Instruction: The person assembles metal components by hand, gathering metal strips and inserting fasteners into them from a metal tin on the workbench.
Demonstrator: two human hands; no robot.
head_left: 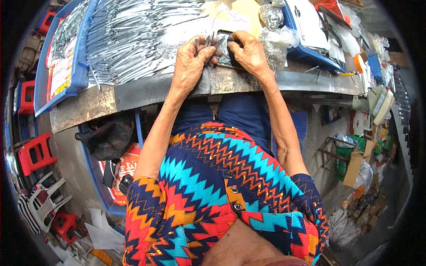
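My left hand [191, 64] is closed around a few slim metal pieces [208, 41], whose ends stick up between its fingers and thumb. Right beside it is a small dark-rimmed tray [225, 31] of little shiny metal parts [224, 51]. My right hand [250, 54] bends over the tray's right side, thumb and fingers curled together; whatever they pinch is hidden. A wide heap of thin silvery metal strips [128, 42] covers the bench to the left of my hands.
The worn bench edge [164, 86] crosses below my wrists. A blue tray [80, 71] stands left, another blue tray [317, 57] right. Clear bags of small parts [273, 44] lie beside my right hand. Beneath the bench is a blue crate [100, 177]; red stools [37, 153] stand left.
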